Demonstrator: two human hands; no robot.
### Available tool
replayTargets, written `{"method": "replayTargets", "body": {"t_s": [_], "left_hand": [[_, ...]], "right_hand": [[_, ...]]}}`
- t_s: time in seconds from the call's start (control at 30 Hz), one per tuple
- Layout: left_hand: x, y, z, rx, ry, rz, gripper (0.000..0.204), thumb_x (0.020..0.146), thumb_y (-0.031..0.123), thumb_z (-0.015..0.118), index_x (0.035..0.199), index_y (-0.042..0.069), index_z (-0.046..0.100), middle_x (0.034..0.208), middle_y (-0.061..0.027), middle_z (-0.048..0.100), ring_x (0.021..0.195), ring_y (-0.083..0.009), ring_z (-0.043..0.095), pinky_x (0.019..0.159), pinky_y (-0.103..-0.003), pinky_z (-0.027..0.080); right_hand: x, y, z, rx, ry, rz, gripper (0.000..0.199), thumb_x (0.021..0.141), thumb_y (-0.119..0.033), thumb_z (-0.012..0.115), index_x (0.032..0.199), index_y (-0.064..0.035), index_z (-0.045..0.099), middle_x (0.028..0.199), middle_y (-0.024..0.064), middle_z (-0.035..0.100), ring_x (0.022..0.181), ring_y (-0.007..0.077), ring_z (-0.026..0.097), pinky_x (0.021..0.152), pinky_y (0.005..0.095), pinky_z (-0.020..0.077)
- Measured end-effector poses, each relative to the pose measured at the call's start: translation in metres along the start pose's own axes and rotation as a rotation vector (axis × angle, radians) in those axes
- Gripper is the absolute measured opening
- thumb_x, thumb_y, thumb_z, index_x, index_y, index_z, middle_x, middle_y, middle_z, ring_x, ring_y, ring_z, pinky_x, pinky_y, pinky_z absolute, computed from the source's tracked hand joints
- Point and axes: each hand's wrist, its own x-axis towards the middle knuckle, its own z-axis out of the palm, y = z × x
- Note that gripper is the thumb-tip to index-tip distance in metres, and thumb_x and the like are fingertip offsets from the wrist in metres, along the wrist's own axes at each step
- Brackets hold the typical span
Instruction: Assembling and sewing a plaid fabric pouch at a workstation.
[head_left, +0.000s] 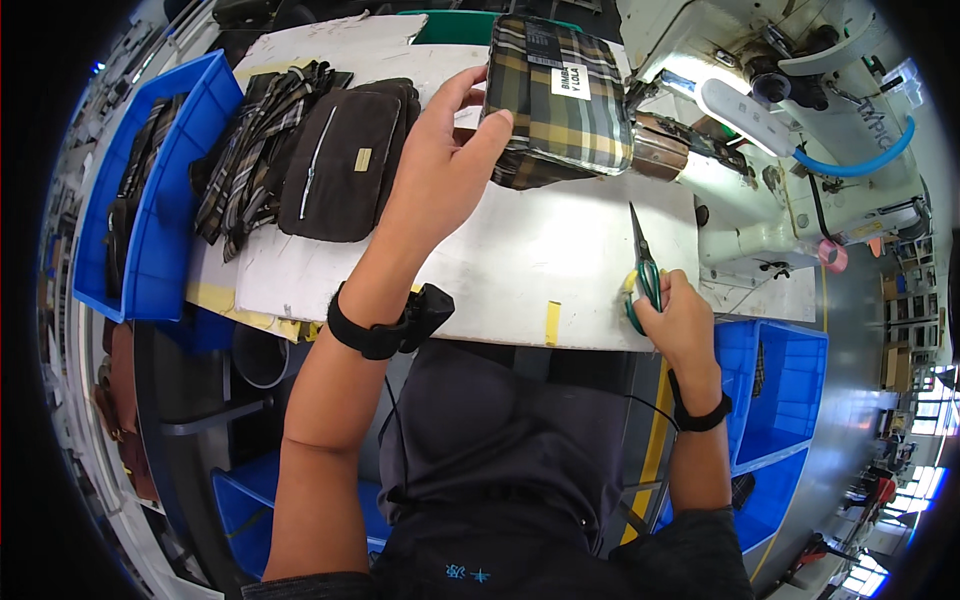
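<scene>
My left hand [448,172] grips the left side of a plaid fabric bag [575,115] in grey, black, white and yellow. Its thumb lies over the edge, while the other fingers are partly hidden behind. A white label and a dark patch show on the bag's face. The bag's right end is beside the narrow metal arm [662,147] of a sewing machine; I cannot tell whether they touch. At the table's right front, my right hand [683,325] is closed round the green handles of scissors [646,268], their blades pointing away from me.
Left on the white table [420,290] lie a dark brown zipped pouch [338,165] and plaid fabric pieces [262,140]. A blue bin [165,210] holding plaid pieces stands at the far left. Other blue bins [785,385] stand low right. A blue hose [868,168] curves by the machine body [865,215].
</scene>
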Motion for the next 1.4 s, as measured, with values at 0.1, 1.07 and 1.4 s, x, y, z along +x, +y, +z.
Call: {"method": "replayTargets", "body": {"t_s": [0.1, 1.07, 1.4], "left_hand": [[-0.008, -0.001, -0.015, 0.046, 0.003, 0.067, 0.055, 0.101, 0.02, 0.064, 0.15, 0.0, 0.05, 0.13, -0.0151, 0.062, 0.092, -0.0154, 0.065, 0.079, -0.029, 0.054], [0.077, 0.056, -0.104, -0.448, 0.103, -0.17, 0.093, 0.1, 0.059, 0.064, 0.16, -0.005, 0.033, 0.141, -0.0181, 0.056, 0.131, -0.0278, 0.059, 0.109, -0.042, 0.049], [0.073, 0.06, -0.253, 0.919, 0.078, 0.104, 0.083, 0.093, 0.042, 0.079, 0.155, -0.001, 0.046, 0.149, -0.0293, 0.056, 0.141, -0.0452, 0.052, 0.114, -0.05, 0.044]], "right_hand": [[-0.002, -0.007, -0.003, 0.066, 0.006, -0.011, 0.036, 0.088, -0.033, 0.077, 0.087, -0.002, 0.057, 0.073, 0.0167, 0.065, 0.068, 0.0365, 0.066, 0.066, 0.0444, 0.0533], [0.001, -0.021, 0.01, 0.382, -0.032, -0.151, 0.036, 0.095, -0.033, 0.08, 0.089, -0.0019, 0.062, 0.066, 0.0061, 0.051, 0.059, 0.0161, 0.045, 0.056, 0.0332, 0.0409], [-0.008, 0.026, 0.013, 0.104, 0.144, -0.065, 0.033, 0.09, -0.032, 0.081, 0.105, -0.0031, 0.072, 0.086, 0.0166, 0.072, 0.077, 0.0325, 0.071, 0.071, 0.0404, 0.0548]]}}
